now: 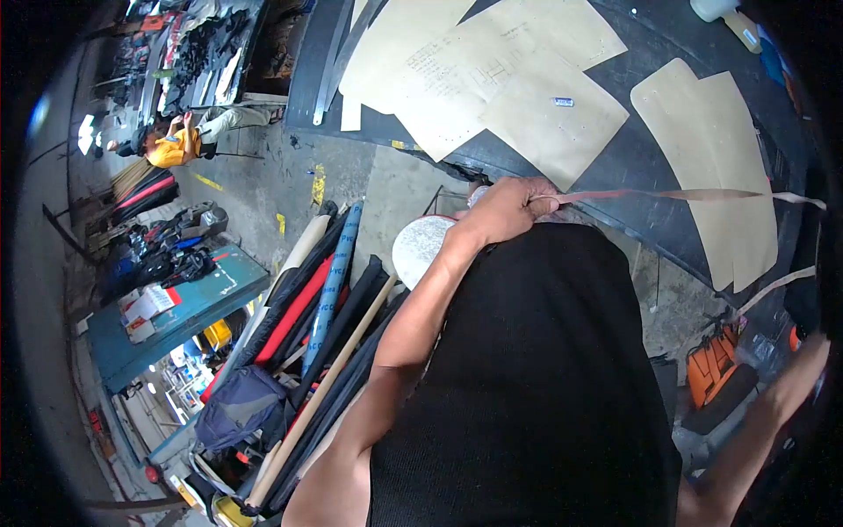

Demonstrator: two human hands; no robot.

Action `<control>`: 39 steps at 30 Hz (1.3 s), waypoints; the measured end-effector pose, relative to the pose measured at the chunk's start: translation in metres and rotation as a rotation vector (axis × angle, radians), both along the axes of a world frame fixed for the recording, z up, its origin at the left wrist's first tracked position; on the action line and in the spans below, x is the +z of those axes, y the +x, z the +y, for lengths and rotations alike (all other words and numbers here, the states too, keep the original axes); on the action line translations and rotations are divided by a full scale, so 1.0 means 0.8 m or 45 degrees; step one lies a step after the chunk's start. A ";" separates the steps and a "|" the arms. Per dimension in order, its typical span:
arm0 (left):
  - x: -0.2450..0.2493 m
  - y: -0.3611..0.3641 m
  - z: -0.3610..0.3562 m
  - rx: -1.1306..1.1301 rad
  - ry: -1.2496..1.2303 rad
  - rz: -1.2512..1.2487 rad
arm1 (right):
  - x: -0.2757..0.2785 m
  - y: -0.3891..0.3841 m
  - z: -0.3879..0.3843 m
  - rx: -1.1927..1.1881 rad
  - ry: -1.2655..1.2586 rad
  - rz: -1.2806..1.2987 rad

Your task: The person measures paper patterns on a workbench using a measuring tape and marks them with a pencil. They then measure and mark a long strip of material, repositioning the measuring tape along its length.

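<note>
We see the left hand [505, 211] closed tight on one end of a long, thin strip [659, 194], fingers pinched together around it just in front of the chest. The strip runs level from that fist out to the right, above the near edge of the dark worktop [632, 158], and crosses in front of a tan paper pattern [720, 149]. It looks reddish-brown, narrow and flat, drawn fairly straight, and it tapers to a fine point at its far end; we cannot tell what it is made of. The right arm reaches down and away at the lower right, and its hand is lost in the dark rim of the view, so we cannot tell whether it is open or closed. As for progress, we judge that the work is somewhere in the middle. Several more paper patterns [492, 79] lie spread and overlapping on the worktop, one with writing on it, and the strip is in hand but not laid against any of them. Nothing shows a finished piece. Below the worktop, rolls of material [334, 290] lean together beside a pale round disc [421, 246], and another person in a yellow top [171, 145] crouches far off on the floor.
</note>
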State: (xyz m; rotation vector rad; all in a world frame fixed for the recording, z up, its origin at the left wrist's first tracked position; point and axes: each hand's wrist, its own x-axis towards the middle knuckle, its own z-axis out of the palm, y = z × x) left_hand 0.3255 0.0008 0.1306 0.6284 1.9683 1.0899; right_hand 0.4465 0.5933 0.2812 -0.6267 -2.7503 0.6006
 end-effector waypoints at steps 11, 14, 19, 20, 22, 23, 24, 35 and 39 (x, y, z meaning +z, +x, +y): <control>0.015 -0.022 0.026 0.016 0.009 0.235 | -0.204 -0.116 -0.464 0.742 -1.162 -0.220; 0.003 -0.040 0.006 -0.057 -0.167 0.139 | -0.217 -0.090 -0.473 0.677 -1.171 -0.266; -0.017 -0.066 -0.008 -0.090 -0.192 -0.087 | -0.238 -0.076 -0.445 0.655 -1.187 -0.500; -0.019 -0.068 -0.005 -0.112 -0.184 -0.079 | -0.244 -0.074 -0.444 0.667 -1.196 -0.563; -0.023 -0.069 0.001 -0.124 -0.185 -0.081 | -0.262 -0.077 -0.456 0.716 -1.242 -0.435; -0.027 -0.071 0.010 -0.132 -0.144 -0.041 | -0.271 -0.081 -0.462 0.758 -1.274 -0.294; -0.031 -0.075 0.018 -0.140 -0.099 0.002 | -0.272 -0.087 -0.465 0.797 -1.300 -0.151; -0.096 -0.171 -0.001 -0.075 -0.178 0.278 | -0.332 -0.087 -0.434 0.315 -1.222 -0.262; -0.118 -0.193 0.006 0.015 -0.244 0.526 | -0.343 -0.096 -0.430 0.181 -1.166 -0.193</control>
